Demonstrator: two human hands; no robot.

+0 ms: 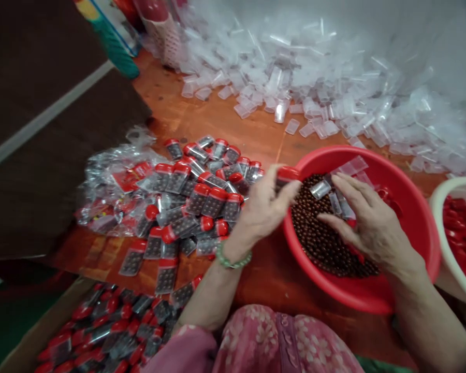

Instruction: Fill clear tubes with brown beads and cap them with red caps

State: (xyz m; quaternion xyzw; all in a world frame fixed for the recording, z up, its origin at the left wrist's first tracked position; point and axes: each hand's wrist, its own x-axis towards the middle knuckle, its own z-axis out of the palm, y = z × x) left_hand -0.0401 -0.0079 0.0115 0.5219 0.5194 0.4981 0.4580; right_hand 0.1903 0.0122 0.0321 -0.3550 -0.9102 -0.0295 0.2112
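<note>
My left hand, with a green bead bracelet on the wrist, is closed around a red-capped clear container by the left rim of a red basin. Small round dark-brown balls lie in the basin. Over them hovers my right hand, thumb and fingers apart. Beside its fingertips are clear empty containers lying on the balls. Red pieces show behind that hand, partly hidden.
Filled red-capped containers are heaped on the orange table, beside clear plastic bags. More fill a box below. Empty clear containers are piled at the back. A white tub of red caps stands right.
</note>
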